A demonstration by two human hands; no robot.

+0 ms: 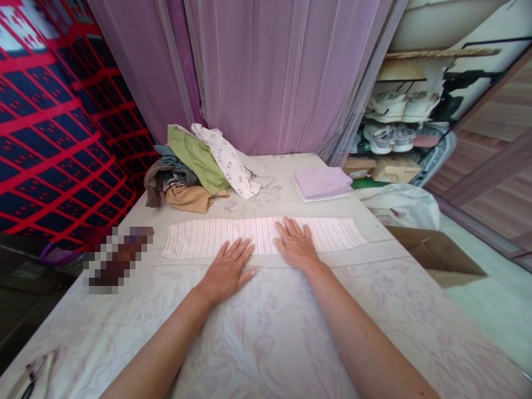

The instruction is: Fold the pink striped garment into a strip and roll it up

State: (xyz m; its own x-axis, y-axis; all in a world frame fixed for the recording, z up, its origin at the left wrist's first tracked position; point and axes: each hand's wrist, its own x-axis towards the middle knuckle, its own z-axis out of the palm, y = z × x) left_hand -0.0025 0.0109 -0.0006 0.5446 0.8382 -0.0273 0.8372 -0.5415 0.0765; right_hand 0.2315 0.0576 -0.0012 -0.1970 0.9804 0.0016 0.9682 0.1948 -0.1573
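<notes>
A long strip of folded cloth (264,227) with pink and white stripes lies flat across the table, its length running left to right. My left hand (228,269) rests palm down at its near edge, left of the middle, fingers spread. On the cloth just right of the middle lies my right hand (296,244), also flat with fingers apart. Neither hand grips anything. What kind of garment or fabric the strip is cannot be made out.
Rumpled clothes, including a green garment (195,158), are heaped at the back left. A folded lilac cloth (322,182) lies on white fabric at the back right. Past the right edge stand a cardboard box (432,252) and a shoe rack with sneakers (388,138). Eyeglasses (39,368) lie front left.
</notes>
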